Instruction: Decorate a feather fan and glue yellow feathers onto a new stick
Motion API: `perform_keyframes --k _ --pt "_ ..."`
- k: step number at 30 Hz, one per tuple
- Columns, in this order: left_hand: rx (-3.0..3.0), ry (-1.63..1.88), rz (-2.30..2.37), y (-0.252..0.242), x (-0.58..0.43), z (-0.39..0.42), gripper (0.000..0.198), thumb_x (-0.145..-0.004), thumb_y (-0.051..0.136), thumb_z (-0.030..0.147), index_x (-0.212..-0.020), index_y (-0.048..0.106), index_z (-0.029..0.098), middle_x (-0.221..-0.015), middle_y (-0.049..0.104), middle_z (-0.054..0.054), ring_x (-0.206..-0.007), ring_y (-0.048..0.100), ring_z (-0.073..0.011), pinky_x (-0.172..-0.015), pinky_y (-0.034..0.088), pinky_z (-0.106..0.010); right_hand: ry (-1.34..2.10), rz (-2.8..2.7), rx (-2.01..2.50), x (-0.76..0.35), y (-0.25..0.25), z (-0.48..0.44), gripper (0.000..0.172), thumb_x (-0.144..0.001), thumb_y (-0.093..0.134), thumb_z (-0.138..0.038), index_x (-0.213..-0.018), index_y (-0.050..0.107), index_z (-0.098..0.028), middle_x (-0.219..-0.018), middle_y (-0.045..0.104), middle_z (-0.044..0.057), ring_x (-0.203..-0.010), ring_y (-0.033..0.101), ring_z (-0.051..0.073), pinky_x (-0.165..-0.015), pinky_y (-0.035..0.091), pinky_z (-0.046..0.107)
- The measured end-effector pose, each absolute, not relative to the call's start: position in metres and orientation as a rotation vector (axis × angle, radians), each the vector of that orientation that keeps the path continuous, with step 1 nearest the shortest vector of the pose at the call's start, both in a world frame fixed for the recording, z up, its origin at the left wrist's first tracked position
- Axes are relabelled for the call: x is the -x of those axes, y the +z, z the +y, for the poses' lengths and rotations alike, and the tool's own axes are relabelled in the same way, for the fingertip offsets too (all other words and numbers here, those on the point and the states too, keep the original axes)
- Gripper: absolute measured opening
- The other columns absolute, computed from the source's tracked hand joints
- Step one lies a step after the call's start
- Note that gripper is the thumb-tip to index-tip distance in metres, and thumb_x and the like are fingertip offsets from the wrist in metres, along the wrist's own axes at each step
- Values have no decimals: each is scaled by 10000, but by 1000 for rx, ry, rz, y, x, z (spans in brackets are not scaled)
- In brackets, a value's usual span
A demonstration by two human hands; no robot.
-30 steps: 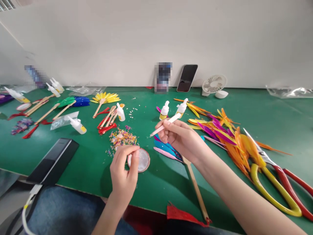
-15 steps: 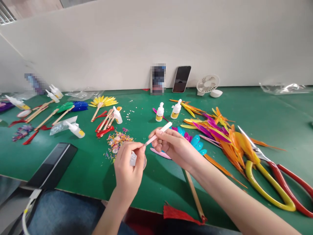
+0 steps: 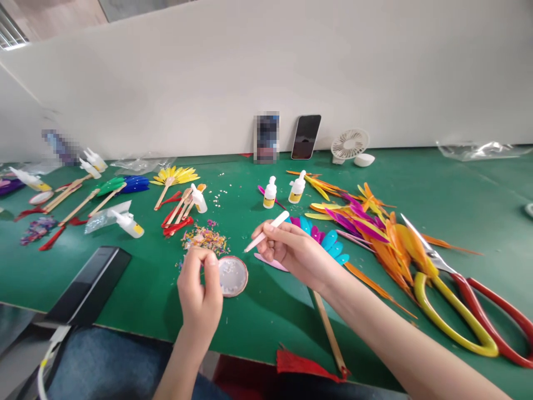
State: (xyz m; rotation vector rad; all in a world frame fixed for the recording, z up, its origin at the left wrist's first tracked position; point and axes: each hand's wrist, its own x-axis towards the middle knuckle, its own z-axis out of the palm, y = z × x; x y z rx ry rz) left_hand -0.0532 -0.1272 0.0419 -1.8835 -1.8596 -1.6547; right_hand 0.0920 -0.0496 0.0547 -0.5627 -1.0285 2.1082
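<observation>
My right hand (image 3: 287, 241) is closed around a slim white pen-shaped tool (image 3: 266, 232), its tapered tip pointing down and left. My left hand (image 3: 200, 294) is closed, fingers curled, at the near side of a heap of small colourful bits (image 3: 208, 239); whatever may be in its fingertips is hidden. Right beside it lies a round shallow dish (image 3: 234, 276) with a reddish rim and small pale pieces inside. Partly behind my right hand is a fan of turquoise and purple feathers (image 3: 328, 241), with a wooden handle (image 3: 328, 328) and a red tassel (image 3: 306, 364).
Large scissors (image 3: 453, 294) with yellow and red handles lie right, by loose orange feathers (image 3: 395, 250). Two small white bottles (image 3: 270, 194) stand behind my hands. Phones (image 3: 306, 137) and a small fan (image 3: 350, 145) line the wall. A black device (image 3: 89, 283) lies left.
My left hand has moved left and down, away from the tool's tip, uncovering the round dish. My right hand still holds the pen-shaped tool in nearly the same place.
</observation>
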Motion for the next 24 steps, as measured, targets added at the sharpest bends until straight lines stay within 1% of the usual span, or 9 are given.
perform_keyframes --k 5,7,10,13,18,21,22,24 --pt "1852 -1664 -1832 35 52 -136 81 -807 430 122 -764 457 185 -704 487 5 -669 493 -101 -602 425 -217 1930 -1074 623 -108 60 -46 176 -733 571 -306 -667 628 -153 -558 558 -5 -485 479 57 -468 389 172" --pt "1911 -1615 -1768 32 44 -140 80 -793 450 109 -777 458 187 -720 497 2 -684 502 -102 -603 434 -210 1773 -1134 683 -125 60 -43 169 -724 587 -324 -676 626 -167 -571 559 -6 -503 485 66 -473 396 178" --pt "2044 -1521 -1667 28 30 -146 94 -783 463 96 -779 450 189 -697 502 7 -642 507 -94 -569 435 -196 1467 -1306 830 -158 53 -40 203 -720 595 -379 -673 618 -183 -591 563 1 -534 503 89 -490 418 198" --pt "2189 -1432 -1618 25 19 -148 98 -786 461 96 -790 449 193 -681 518 2 -632 528 -103 -587 454 -218 1237 -1528 963 -187 38 -43 242 -713 593 -420 -659 614 -185 -622 570 17 -557 519 114 -515 443 231" --pt "2394 -1303 -1537 24 6 -137 66 -804 445 135 -782 439 197 -678 561 -16 -638 558 -123 -585 468 -243 1106 -1736 1107 -201 19 -53 301 -758 513 -453 -682 628 -185 -725 617 62 -589 552 147 -541 466 275" --pt "2461 -1260 -1503 24 1 -127 35 -812 447 175 -807 422 199 -707 592 -27 -661 582 -139 -587 479 -261 1062 -1875 1134 -199 17 -54 310 -782 477 -434 -700 644 -185 -765 647 77 -642 579 174 -594 470 301" --pt "2475 -1233 -1508 24 -1 -123 41 -813 456 203 -834 421 198 -733 603 -35 -682 590 -148 -597 485 -273 1049 -1905 1144 -199 17 -53 307 -788 470 -422 -709 648 -184 -793 656 81 -663 587 181 -614 470 308" --pt "2508 -1152 -1514 23 -3 -115 141 -806 478 270 -905 414 192 -790 614 -54 -729 602 -171 -621 496 -303 1033 -1932 1164 -199 16 -52 292 -796 462 -394 -736 654 -183 -840 664 85 -689 595 188 -641 471 316"
